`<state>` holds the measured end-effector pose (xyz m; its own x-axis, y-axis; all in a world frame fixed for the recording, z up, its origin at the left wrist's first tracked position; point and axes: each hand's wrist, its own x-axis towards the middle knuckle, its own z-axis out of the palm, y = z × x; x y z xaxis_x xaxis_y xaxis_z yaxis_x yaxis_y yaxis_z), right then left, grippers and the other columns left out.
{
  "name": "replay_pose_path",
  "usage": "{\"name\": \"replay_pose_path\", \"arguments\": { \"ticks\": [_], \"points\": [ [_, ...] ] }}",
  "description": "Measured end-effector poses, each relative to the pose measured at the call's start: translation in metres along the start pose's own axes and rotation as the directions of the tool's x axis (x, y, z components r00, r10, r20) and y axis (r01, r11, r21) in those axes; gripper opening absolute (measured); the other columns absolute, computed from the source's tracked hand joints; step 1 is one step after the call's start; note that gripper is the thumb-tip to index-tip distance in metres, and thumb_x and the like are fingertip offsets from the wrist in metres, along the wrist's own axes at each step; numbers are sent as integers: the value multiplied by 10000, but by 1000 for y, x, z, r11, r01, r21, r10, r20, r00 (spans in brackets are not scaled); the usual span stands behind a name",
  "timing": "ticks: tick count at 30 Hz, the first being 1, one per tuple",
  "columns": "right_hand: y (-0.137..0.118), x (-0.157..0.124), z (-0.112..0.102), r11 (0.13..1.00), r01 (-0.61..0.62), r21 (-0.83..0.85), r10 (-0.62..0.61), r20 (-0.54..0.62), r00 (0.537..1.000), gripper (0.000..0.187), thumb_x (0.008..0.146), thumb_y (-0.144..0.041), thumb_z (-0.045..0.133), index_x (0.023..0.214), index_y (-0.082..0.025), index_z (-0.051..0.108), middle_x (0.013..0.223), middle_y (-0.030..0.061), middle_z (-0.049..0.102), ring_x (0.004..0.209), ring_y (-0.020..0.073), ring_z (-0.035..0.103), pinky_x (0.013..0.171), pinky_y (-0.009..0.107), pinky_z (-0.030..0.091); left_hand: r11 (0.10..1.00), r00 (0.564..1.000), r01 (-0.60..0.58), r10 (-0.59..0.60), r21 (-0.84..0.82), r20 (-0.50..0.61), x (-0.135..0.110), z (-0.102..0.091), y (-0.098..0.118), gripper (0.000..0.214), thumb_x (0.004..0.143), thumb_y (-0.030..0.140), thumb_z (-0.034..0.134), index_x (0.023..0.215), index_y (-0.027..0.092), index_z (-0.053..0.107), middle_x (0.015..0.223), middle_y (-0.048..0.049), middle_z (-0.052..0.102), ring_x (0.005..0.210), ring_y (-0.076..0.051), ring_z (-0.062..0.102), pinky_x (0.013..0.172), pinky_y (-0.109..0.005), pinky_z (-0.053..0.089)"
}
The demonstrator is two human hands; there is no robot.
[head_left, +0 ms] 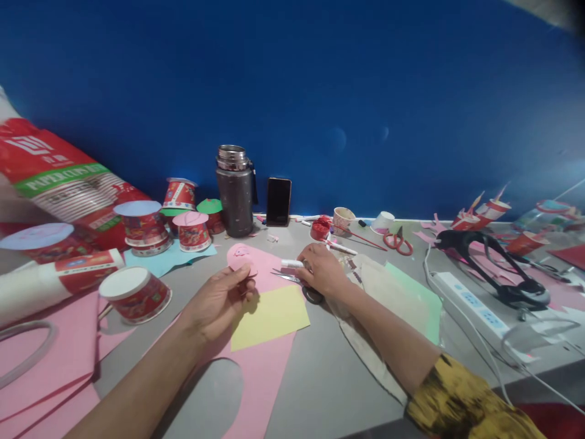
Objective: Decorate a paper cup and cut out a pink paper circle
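My left hand (228, 299) pinches a pink paper cutout (241, 255) between thumb and fingers, its face up with markings on it. My right hand (322, 268) is closed over a pair of scissors (313, 296) with dark handles; the blades point left, and the fingers partly hide the grip. Right by those fingers is a white tube (291, 263). Below both hands, a yellow paper sheet (269, 317) lies over a larger pink sheet (269, 378) with a round cut-out edge.
Red paper cups with paper discs (191, 235) and a steel flask (235, 201) stand left. A phone (278, 202) leans on the wall. Further right are red-handled scissors (398, 242), a green sheet (418, 299), a power strip (473, 308) with cables and a black strapped frame (493, 262).
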<state>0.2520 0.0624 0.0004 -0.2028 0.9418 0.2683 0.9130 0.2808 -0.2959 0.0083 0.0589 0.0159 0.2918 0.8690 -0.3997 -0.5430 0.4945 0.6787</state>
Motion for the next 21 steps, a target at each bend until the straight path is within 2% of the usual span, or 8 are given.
{"name": "replay_pose_path", "arguments": {
  "ticks": [3,5,9,15,21],
  "points": [
    [-14,-6,-3,991,47,124,-38,-72,997,102,940,-228,718,1032,-185,723,997,73,731,952,238,610,834,334,415,1000,1000,-15,15,6,0,0,-1,-1,155,947,76,618,800,119,642,773,-42,585,618,-101,559,505,-177,472],
    [-25,-11,-5,977,53,207,-42,-55,998,102,938,-248,732,1027,-201,723,920,43,733,863,213,613,765,316,399,999,999,-34,34,26,3,0,0,-2,135,925,82,650,795,119,651,755,-42,592,613,-102,559,507,-175,470],
    [-41,-18,-6,968,18,251,-12,-23,1000,106,903,-244,766,997,-209,731,904,39,739,848,205,621,747,307,388,990,995,-101,100,100,11,0,1,-6,103,839,119,765,786,117,676,704,-38,614,594,-104,550,517,-176,472],
    [-49,-21,-10,951,-30,309,24,24,999,99,889,-228,764,982,-214,733,921,35,750,847,194,629,748,295,393,957,982,-189,190,219,15,0,0,-10,302,686,287,922,753,135,670,634,-15,612,580,-108,518,529,-191,446],
    [-58,-23,-10,928,-85,362,80,29,996,70,866,-254,761,907,-210,725,835,6,725,762,170,590,712,285,369,903,955,-275,295,331,-13,-3,-2,-21,328,756,421,883,814,162,689,665,6,608,624,-109,481,578,-197,407]
  ]
}}
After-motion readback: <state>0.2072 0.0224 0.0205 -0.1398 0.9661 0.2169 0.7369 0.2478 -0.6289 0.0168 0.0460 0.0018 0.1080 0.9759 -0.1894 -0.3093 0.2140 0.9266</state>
